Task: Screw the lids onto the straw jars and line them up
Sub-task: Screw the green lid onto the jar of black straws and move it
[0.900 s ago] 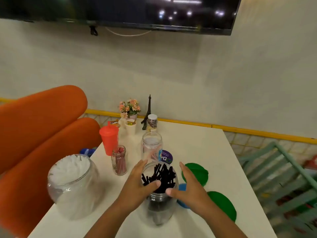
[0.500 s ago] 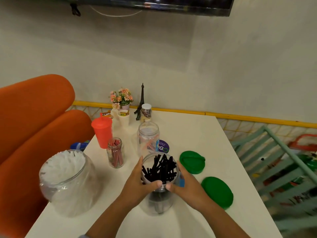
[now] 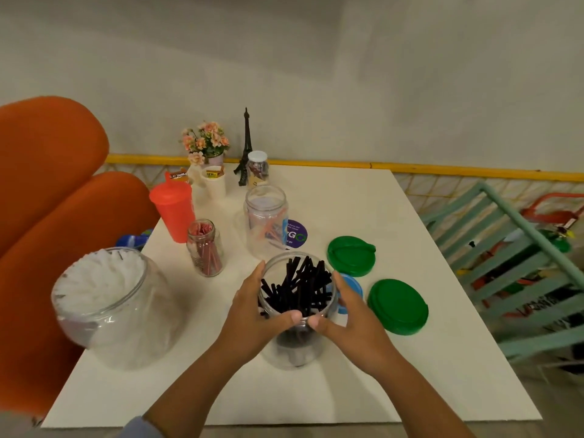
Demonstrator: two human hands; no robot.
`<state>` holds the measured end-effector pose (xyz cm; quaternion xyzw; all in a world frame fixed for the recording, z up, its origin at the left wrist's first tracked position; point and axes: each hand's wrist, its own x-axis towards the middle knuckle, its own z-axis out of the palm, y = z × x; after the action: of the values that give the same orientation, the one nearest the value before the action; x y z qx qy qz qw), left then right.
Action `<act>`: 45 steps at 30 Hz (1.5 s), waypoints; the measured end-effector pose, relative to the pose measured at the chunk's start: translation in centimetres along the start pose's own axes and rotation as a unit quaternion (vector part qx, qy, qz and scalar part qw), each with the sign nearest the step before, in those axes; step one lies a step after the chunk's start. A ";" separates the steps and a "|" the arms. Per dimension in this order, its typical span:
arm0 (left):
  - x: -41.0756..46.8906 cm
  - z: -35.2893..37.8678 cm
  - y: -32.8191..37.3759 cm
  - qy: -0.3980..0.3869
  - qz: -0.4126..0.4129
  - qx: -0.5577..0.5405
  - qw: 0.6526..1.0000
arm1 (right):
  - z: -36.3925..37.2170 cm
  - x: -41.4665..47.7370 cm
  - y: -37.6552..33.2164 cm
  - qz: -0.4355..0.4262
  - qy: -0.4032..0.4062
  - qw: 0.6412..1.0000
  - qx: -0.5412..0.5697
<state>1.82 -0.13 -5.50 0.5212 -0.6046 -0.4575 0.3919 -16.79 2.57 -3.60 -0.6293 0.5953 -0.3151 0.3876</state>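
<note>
Both my left hand (image 3: 252, 311) and right hand (image 3: 350, 314) cup the open round clear jar of black straws (image 3: 295, 298), upright between my palms. The flat green plastic lids (image 3: 397, 306) lie just beyond my right fingers, nearer that hand.

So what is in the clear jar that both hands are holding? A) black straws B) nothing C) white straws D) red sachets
A: the left hand and right hand clasp the clear round jar, which has no lid, and black straws stick up from its mouth.
</note>
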 end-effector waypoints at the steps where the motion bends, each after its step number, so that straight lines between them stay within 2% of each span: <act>1: -0.2 0.2 0.1 0.000 -0.001 0.002 1.000 | 0.0 -0.2 0.2 -0.005 0.005 1.000 -0.001; 10: -1.2 2.6 -0.4 0.036 0.036 0.019 0.998 | -0.5 -1.6 1.8 -0.045 0.036 0.998 -0.032; 16: -1.7 3.9 -0.7 0.053 0.071 0.009 0.996 | -0.5 -2.0 3.9 -0.097 0.078 0.991 -0.048; 23: -2.0 4.6 -1.4 0.070 0.126 0.052 0.988 | 0.2 -2.1 6.3 -0.134 0.134 0.981 -0.044; 32: -4.3 5.2 -0.8 0.045 0.177 -0.003 0.983 | 0.8 -3.5 6.8 -0.168 0.173 0.968 -0.067; 38: -5.3 5.6 -0.6 0.043 0.194 -0.021 0.980 | 0.2 -4.6 6.5 -0.159 0.148 0.972 -0.090; 41: -5.1 5.6 -0.9 0.050 0.200 -0.022 0.978 | -1.3 -3.8 6.8 -0.157 0.123 0.978 -0.058; 43: -5.0 5.7 -1.0 0.049 0.203 -0.015 0.978 | -2.7 -1.9 8.0 -0.126 0.133 0.983 -0.027; 45: -4.9 5.6 -1.2 0.049 0.203 -0.004 0.978 | -4.2 0.6 10.0 -0.073 0.160 0.983 -0.058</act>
<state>-2.47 5.52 -8.16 0.4076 -0.6764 -0.3443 0.5078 -25.38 1.64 -10.22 -0.6338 0.6194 -0.4042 0.2264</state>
